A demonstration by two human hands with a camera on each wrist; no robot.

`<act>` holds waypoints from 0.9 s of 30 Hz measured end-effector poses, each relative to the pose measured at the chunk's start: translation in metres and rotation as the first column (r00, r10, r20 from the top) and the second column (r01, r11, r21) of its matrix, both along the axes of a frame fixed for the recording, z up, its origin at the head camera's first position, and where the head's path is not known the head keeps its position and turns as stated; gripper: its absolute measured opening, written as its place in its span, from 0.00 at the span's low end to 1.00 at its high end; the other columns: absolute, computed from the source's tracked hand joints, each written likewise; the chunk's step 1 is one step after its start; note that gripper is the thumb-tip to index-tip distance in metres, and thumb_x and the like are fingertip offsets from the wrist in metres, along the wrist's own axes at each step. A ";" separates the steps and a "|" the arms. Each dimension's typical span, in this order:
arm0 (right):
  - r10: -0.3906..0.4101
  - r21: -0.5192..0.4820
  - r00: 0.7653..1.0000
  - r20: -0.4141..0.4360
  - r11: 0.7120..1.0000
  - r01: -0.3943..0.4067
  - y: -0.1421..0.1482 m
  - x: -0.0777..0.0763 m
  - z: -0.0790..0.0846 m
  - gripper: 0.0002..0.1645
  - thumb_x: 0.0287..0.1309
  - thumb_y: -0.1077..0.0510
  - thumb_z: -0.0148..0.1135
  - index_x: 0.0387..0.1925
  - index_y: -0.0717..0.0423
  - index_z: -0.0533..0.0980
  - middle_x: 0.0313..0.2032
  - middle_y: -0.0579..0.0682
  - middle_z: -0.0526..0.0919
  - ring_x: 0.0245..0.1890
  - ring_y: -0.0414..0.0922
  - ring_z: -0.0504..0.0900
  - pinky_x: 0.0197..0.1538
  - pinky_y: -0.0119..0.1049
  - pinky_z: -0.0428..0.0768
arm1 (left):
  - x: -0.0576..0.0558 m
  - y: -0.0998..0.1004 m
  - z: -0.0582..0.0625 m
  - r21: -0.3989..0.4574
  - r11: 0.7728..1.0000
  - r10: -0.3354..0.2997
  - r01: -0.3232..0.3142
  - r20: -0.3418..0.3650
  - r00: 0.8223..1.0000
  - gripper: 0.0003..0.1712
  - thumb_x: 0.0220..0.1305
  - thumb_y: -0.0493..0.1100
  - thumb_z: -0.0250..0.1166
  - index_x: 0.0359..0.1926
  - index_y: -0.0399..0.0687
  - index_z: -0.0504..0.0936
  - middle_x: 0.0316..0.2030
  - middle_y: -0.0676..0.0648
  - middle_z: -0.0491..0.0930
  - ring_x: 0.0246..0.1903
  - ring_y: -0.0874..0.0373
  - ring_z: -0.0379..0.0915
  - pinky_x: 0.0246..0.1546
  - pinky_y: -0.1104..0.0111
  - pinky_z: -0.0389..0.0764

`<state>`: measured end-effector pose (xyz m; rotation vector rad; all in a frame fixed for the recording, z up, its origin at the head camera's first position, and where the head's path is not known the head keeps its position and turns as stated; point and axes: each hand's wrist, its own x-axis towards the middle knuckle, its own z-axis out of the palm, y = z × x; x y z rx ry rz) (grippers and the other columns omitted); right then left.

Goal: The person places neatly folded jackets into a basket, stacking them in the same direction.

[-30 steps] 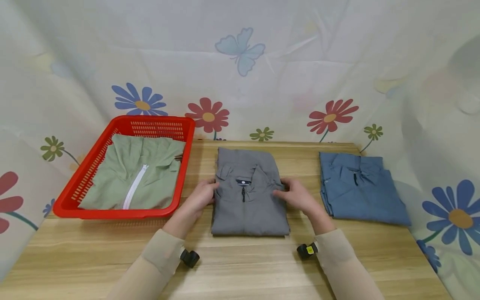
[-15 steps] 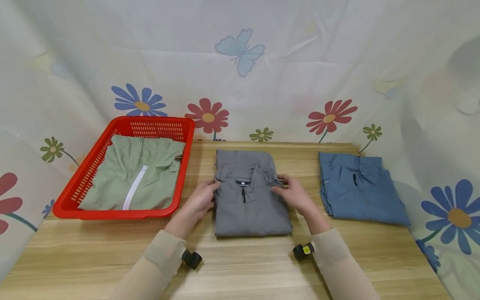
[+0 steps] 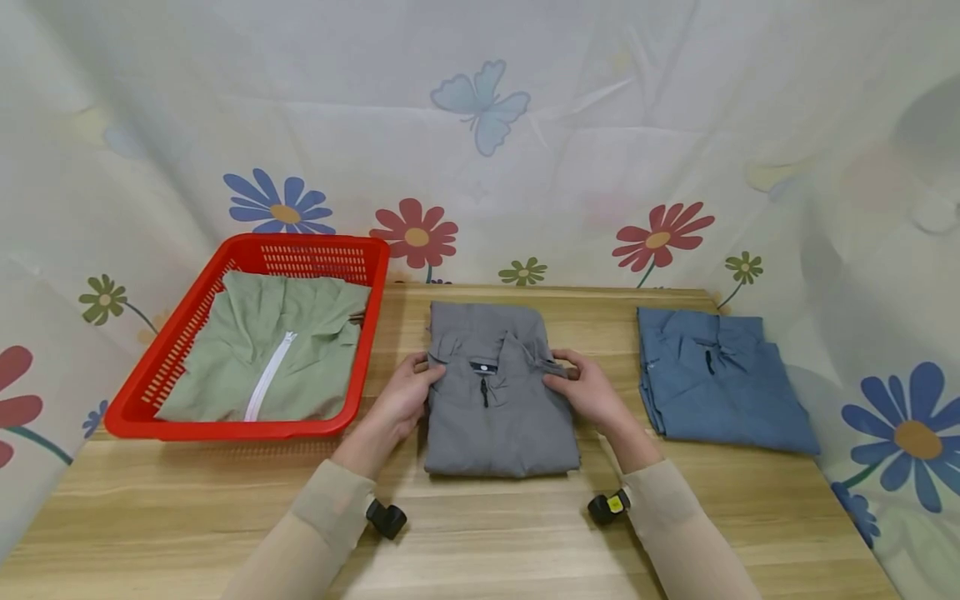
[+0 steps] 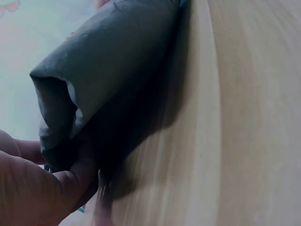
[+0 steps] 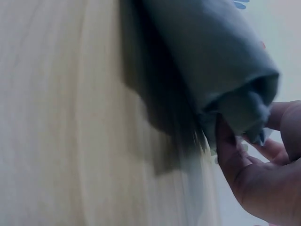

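Observation:
A folded grey jacket (image 3: 498, 433), its collar and short black zip facing up, lies between my two hands at the middle of the table. My left hand (image 3: 403, 398) grips its left side near the collar, and my right hand (image 3: 592, 395) grips the right side at about the same height. Both wrist views show fingers and thumb around the folded layers of the jacket (image 4: 113, 61), with a dark shadow along the wood beneath it. Some fingertips are hidden under the cloth.
To the left stands a red plastic basket (image 3: 247, 429) with a folded green jacket (image 3: 225, 367) inside, its zip white. A folded blue jacket (image 3: 738, 400) lies on the right of the wooden table (image 3: 487, 533). A flower-printed curtain (image 3: 337, 125) hangs behind.
The grey jacket has shifted slightly, first right and then back left, its front edge a little nearer. My right hand has moved slightly left with its side. Basket and blue jacket stay put.

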<state>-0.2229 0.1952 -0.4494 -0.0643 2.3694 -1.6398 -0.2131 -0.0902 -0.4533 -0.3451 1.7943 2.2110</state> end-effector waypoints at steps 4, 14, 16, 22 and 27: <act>-0.024 -0.049 1.000 -0.019 0.999 0.024 -0.002 0.000 0.003 0.32 0.72 0.62 0.60 0.74 0.60 0.65 0.61 0.69 0.76 0.55 0.61 0.80 0.52 0.51 0.82 | -0.001 0.002 -0.002 -0.013 1.000 0.011 -0.011 -0.024 1.000 0.33 0.76 0.34 0.56 0.76 0.35 0.54 0.70 0.32 0.61 0.63 0.40 0.65 0.64 0.50 0.69; -0.029 -0.048 0.997 -0.064 0.998 0.026 -0.008 0.002 0.014 0.32 0.71 0.61 0.62 0.73 0.60 0.67 0.60 0.67 0.77 0.55 0.59 0.80 0.52 0.51 0.81 | 0.001 0.005 0.003 -0.044 0.999 0.010 -0.013 -0.068 0.998 0.33 0.76 0.32 0.56 0.75 0.33 0.54 0.67 0.30 0.68 0.62 0.41 0.69 0.64 0.52 0.69; -0.031 -0.048 0.997 -0.069 0.998 0.028 -0.008 0.001 0.016 0.31 0.70 0.62 0.63 0.72 0.61 0.68 0.58 0.66 0.78 0.53 0.58 0.81 0.50 0.49 0.82 | 0.002 0.005 0.006 -0.053 0.999 0.004 -0.008 -0.086 0.996 0.32 0.76 0.32 0.55 0.75 0.34 0.55 0.65 0.30 0.69 0.61 0.42 0.69 0.63 0.53 0.69; -0.031 -0.076 0.994 -0.101 0.997 0.023 -0.009 0.000 0.023 0.30 0.69 0.63 0.63 0.70 0.60 0.71 0.53 0.64 0.80 0.48 0.54 0.82 0.47 0.44 0.82 | 0.004 0.005 0.018 -0.088 0.996 0.008 -0.017 -0.110 0.994 0.29 0.77 0.33 0.56 0.73 0.36 0.59 0.58 0.32 0.74 0.54 0.44 0.74 0.57 0.55 0.73; -0.015 -0.094 0.990 -0.143 0.996 0.001 -0.010 -0.001 0.035 0.28 0.68 0.64 0.64 0.68 0.61 0.73 0.51 0.63 0.80 0.46 0.53 0.81 0.46 0.42 0.81 | 0.005 0.003 0.031 -0.091 0.996 0.001 -0.011 -0.107 0.994 0.29 0.77 0.35 0.56 0.73 0.36 0.59 0.57 0.33 0.73 0.54 0.44 0.73 0.58 0.56 0.72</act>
